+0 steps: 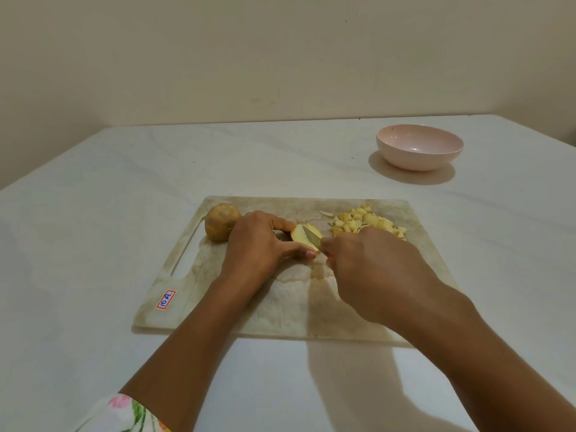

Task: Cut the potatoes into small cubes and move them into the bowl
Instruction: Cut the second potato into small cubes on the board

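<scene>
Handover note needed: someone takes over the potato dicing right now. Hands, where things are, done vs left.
Left hand: holds a cut yellow potato piece down on the worn pale cutting board.
Right hand: grips a small metal-bladed knife, blade on that piece.
Done: a pile of small yellow potato cubes lies at the board's far right.
Left: finish dicing this piece. The whole brown potato at the board's far left is uncut. The pale pink round bowl, far right on the white table, is empty, so every cube still needs moving.
</scene>
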